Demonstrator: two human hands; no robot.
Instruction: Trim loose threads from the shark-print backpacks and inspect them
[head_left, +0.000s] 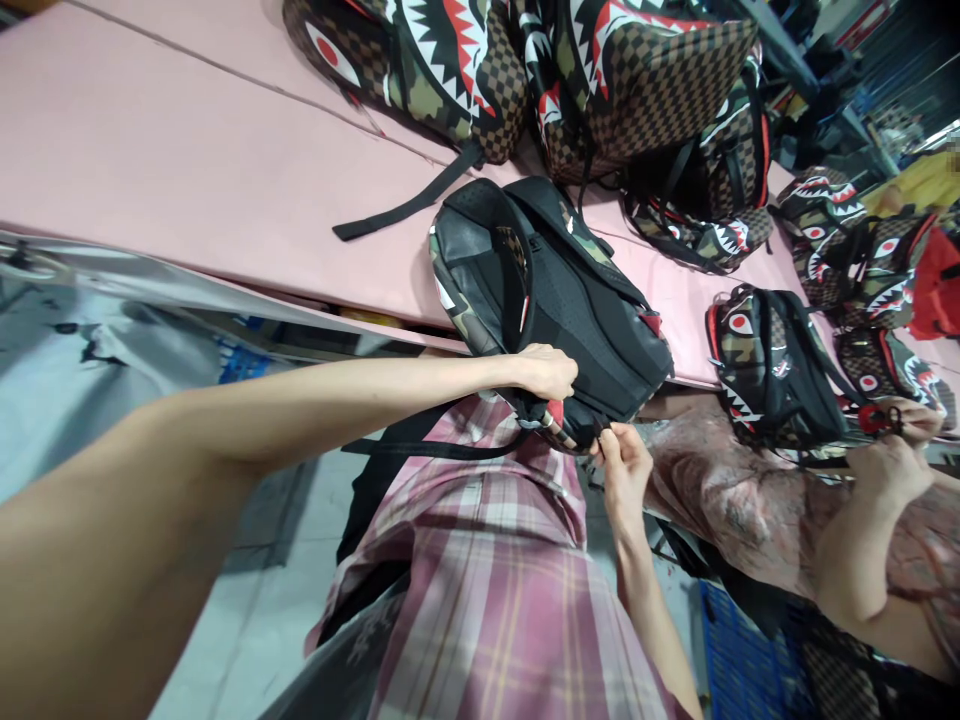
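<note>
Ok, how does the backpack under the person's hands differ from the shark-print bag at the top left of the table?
The backpack shows its black back panel; the shark-print bag shows its toothed, patterned side. The backpack overhangs the pink table's near edge, while the shark-print bag lies farther in. Both show camouflage patches.

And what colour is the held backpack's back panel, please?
The back panel is black; it shows best in the head view.
</note>
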